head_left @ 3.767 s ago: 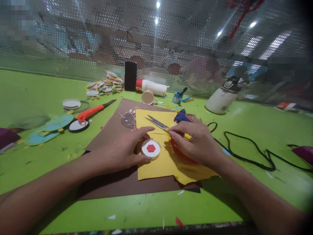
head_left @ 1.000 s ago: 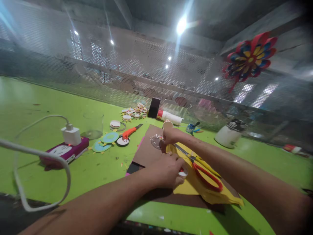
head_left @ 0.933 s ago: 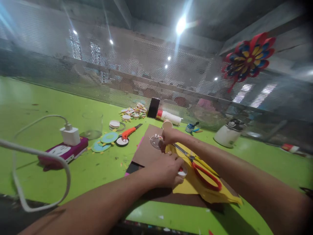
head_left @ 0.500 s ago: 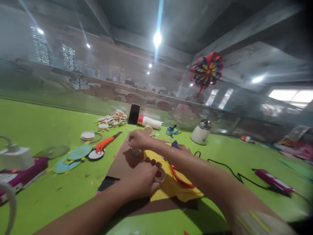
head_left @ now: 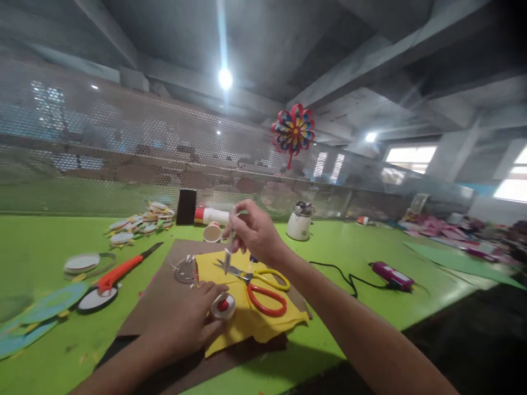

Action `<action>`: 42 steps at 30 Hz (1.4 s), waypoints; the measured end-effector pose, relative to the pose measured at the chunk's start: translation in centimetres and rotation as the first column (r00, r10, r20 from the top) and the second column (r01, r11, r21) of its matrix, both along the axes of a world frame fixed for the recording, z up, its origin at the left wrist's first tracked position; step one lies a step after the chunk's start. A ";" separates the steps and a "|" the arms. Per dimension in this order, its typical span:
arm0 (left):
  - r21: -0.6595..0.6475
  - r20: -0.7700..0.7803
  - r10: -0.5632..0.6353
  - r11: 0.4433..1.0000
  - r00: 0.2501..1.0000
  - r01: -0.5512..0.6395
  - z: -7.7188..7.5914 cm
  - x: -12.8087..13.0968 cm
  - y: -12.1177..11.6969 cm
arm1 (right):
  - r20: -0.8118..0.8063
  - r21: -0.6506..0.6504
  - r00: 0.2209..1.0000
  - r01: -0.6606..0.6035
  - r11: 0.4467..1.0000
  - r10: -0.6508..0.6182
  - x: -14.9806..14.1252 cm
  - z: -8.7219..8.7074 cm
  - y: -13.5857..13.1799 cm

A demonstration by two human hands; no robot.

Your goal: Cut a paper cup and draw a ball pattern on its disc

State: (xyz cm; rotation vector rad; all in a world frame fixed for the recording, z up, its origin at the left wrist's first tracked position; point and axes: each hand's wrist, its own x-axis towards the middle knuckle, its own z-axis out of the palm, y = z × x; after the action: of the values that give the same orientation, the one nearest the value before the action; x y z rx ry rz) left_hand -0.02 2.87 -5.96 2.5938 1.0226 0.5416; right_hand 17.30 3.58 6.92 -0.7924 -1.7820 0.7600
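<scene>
My left hand rests on the brown card and grips a small white round lid with a red shape on the yellow paper. My right hand is raised above the paper, fingers closed on a thin pale strip that hangs down. Red and yellow scissors lie open on the yellow paper just below the right hand. A small grey disc with cut fringes lies on the brown card.
An orange cutter, paper discs and a pile of rings lie left on the green table. A dark phone, paper cups, a white jug, a black cable and a mesh screen are behind.
My right hand lifted off the grey fringed disc, now holding a thin strip above the scissors. The view swung right and up. My left hand stayed on the round lid.
</scene>
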 end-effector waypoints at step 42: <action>-0.193 -0.059 0.099 0.975 0.993 -0.109 2.3 0.1 -1.2 | -0.327 -0.283 0.890 0.230 0.931 -0.319 6.4 -6.7 0.2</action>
State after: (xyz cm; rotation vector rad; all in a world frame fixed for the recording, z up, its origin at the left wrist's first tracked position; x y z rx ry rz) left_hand 0.11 1.68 -3.68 2.4013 1.1706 0.3820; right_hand 23.74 3.78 0.26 -0.9675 -1.2236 0.8741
